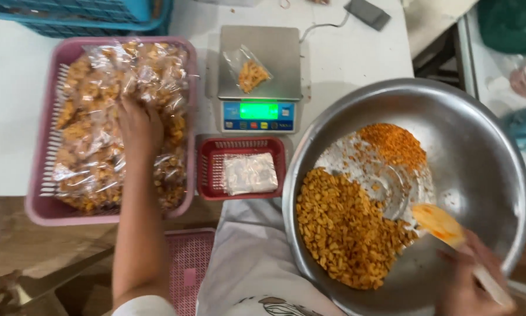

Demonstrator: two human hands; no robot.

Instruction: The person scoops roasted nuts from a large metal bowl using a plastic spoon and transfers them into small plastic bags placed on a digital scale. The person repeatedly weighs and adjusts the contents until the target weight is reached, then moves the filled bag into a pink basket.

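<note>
Steel mixing bowl [485, 175] sitting right of centre, holding a heap of orange-yellow snack pieces [342, 225] on its near-left side, a smaller pile of orange crumbs [394, 143] further back. Right hand [470, 281] reaching in at the near right, fingers closing round the handle of a pale scoop [441, 225], scoop bowl resting just beside the snack heap. Left hand [139, 126] lying palm down on the filled clear bags [99, 117] in the pink basket [40, 205] at far left, fingers spreading over the plastic; gripping or only pressing: cannot tell. Digital scale [260, 88] standing at far centre, display glowing green, carrying one small bag of snack [250, 71] on its plate. Small red basket [210, 175] sitting just near the scale, holding a stack of empty clear bags [250, 172]. White cloth [245, 257] hanging off the near table edge
</note>
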